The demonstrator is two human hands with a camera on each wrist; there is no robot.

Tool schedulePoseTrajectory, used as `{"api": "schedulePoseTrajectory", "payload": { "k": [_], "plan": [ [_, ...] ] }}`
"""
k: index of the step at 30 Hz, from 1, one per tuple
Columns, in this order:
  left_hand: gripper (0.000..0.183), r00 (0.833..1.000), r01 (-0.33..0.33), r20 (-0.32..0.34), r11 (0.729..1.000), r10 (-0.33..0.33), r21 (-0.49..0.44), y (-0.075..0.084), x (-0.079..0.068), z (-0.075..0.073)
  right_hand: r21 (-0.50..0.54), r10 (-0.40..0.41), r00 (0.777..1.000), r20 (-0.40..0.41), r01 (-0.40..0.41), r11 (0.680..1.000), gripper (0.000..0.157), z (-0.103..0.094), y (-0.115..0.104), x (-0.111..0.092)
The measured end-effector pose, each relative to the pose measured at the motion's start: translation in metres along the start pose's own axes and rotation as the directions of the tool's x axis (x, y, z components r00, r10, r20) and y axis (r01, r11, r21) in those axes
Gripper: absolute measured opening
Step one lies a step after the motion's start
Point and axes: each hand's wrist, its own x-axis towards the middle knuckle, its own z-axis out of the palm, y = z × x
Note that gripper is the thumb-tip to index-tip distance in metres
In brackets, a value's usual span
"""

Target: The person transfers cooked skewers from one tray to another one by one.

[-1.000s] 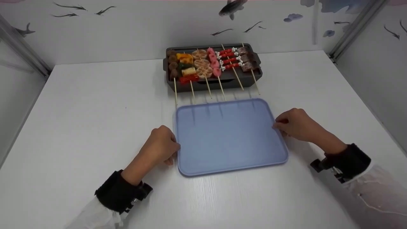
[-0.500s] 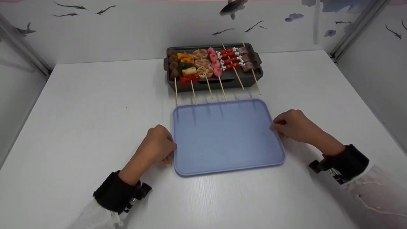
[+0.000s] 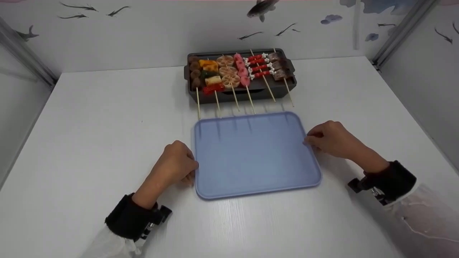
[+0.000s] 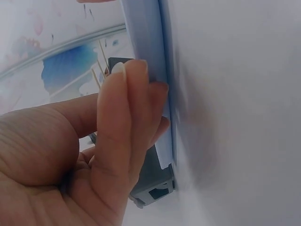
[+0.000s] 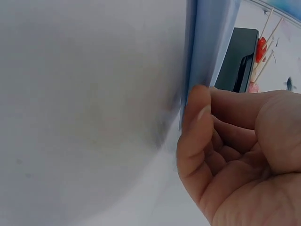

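A pale blue rectangular tray lies on the white table, slightly askew, with a low raised rim. At its left rim my left hand pinches the edge, thumb above and fingers at the outer side. My right hand pinches the opposite rim between thumb and index finger. In the left wrist view the fingers reach the side of the tray. The right wrist view shows the thumb and index fingertip meeting on the tray's edge.
Behind the tray stands a black grill box bearing several food skewers, among them lotus slices and pink pieces. Their sticks point toward the tray's far rim. A patterned wall rises at the table's back edge.
The tray has slid a little to the left, mostly in the first half second, and both hands moved along with it. The grill and skewers stay where they were.
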Motion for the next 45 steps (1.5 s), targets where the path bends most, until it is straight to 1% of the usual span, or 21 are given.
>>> {"api": "schedulePoseTrajectory", "payload": {
  "k": [3, 5, 7, 8, 9, 10, 12, 13, 14, 16, 18, 20, 21, 22, 23, 25, 28, 32, 35, 41, 45],
  "plan": [
    [0.024, 1.000, 0.002, -0.006, 1.000, -0.002, -0.004, -0.001, -0.001, 0.000, 0.011, 0.014, 0.998, -0.066, -0.014, 1.000, 0.027, -0.007, -0.004, 0.007],
    [0.024, 1.000, 0.005, -0.011, 1.000, -0.005, -0.005, -0.001, -0.001, 0.000, 0.064, 0.035, 0.993, -0.113, -0.028, 0.998, 0.035, -0.011, -0.006, 0.014],
    [0.024, 1.000, 0.006, -0.015, 1.000, -0.006, -0.009, -0.001, -0.002, 0.000, 0.161, 0.049, 0.988, -0.147, -0.025, 0.987, 0.043, -0.014, -0.009, 0.022],
    [0.024, 1.000, 0.007, -0.016, 1.000, -0.007, -0.009, -0.001, -0.002, 0.001, 0.221, 0.062, 0.985, -0.158, -0.026, 0.975, 0.046, -0.015, -0.010, 0.027],
    [0.024, 1.000, 0.009, -0.018, 1.000, -0.009, -0.007, -0.001, -0.002, 0.001, 0.289, 0.078, 0.984, -0.161, -0.028, 0.957, 0.049, -0.016, -0.012, 0.032],
    [0.023, 1.000, 0.007, -0.021, 1.000, -0.007, -0.007, -0.001, -0.002, 0.001, 0.364, 0.094, 0.983, -0.156, -0.031, 0.931, 0.053, -0.017, -0.013, 0.037],
    [0.023, 1.000, 0.008, -0.026, 1.000, -0.008, -0.007, -0.001, -0.002, 0.002, 0.506, 0.122, 0.985, -0.119, -0.045, 0.861, 0.060, -0.020, -0.015, 0.046],
    [0.022, 1.000, 0.008, -0.028, 1.000, -0.009, -0.008, -0.001, -0.002, 0.002, 0.569, 0.139, 0.986, -0.091, -0.063, 0.820, 0.062, -0.021, -0.017, 0.050],
    [0.022, 1.000, 0.010, -0.029, 1.000, -0.010, -0.008, -0.001, -0.003, 0.003, 0.635, 0.155, 0.986, -0.056, -0.085, 0.768, 0.065, -0.022, -0.018, 0.055],
    [0.022, 0.999, 0.008, -0.034, 1.000, -0.008, -0.011, -0.001, -0.003, 0.003, 0.757, 0.171, 0.985, 0.016, -0.123, 0.641, 0.068, -0.025, -0.020, 0.062],
    [0.022, 0.999, 0.008, -0.037, 1.000, -0.008, -0.008, -0.001, -0.003, 0.004, 0.846, 0.180, 0.981, 0.073, -0.156, 0.510, 0.065, -0.026, -0.021, 0.069],
    [0.023, 0.999, 0.007, -0.040, 1.000, -0.007, -0.005, -0.001, -0.003, 0.004, 0.896, 0.175, 0.978, 0.111, -0.175, 0.408, 0.059, -0.026, -0.022, 0.076],
    [0.023, 0.999, 0.005, -0.044, 1.000, -0.005, -0.001, -0.001, -0.003, 0.004, 0.911, 0.175, 0.977, 0.120, -0.179, 0.373, 0.055, -0.026, -0.023, 0.079],
    [0.023, 0.999, 0.006, -0.044, 1.000, -0.006, 0.003, -0.001, -0.003, 0.004, 0.920, 0.173, 0.977, 0.127, -0.181, 0.348, 0.051, -0.025, -0.024, 0.081],
    [0.023, 0.999, 0.007, -0.045, 1.000, -0.007, 0.007, -0.001, -0.003, 0.004, 0.925, 0.173, 0.976, 0.130, -0.182, 0.333, 0.048, -0.025, -0.025, 0.084],
    [0.023, 0.999, 0.010, -0.046, 1.000, -0.009, 0.011, 0.000, -0.003, 0.004, 0.931, 0.170, 0.977, 0.130, -0.180, 0.318, 0.045, -0.026, -0.026, 0.088],
    [0.023, 0.999, 0.018, -0.047, 1.000, -0.017, 0.015, 0.000, -0.003, 0.005, 0.947, 0.174, 0.978, 0.118, -0.164, 0.276, 0.040, -0.026, -0.029, 0.092],
    [0.023, 0.999, 0.017, -0.050, 1.000, -0.016, 0.021, 0.000, -0.003, 0.005, 0.957, 0.187, 0.977, 0.101, -0.147, 0.251, 0.028, -0.025, -0.031, 0.097],
    [0.024, 0.999, 0.012, -0.052, 1.000, -0.011, 0.023, -0.001, -0.002, 0.005, 0.952, 0.197, 0.975, 0.099, -0.150, 0.267, 0.023, -0.025, -0.032, 0.100],
    [0.024, 0.999, 0.015, -0.047, 1.000, -0.014, 0.013, -0.001, -0.002, 0.005, 0.935, 0.254, 0.961, 0.111, -0.187, 0.300, 0.027, -0.027, -0.034, 0.101],
    [0.023, 0.999, 0.026, -0.039, 1.000, -0.026, 0.014, 0.000, -0.002, 0.005, 0.930, 0.267, 0.960, 0.090, -0.177, 0.323, 0.028, -0.028, -0.035, 0.099]
  ]
}}
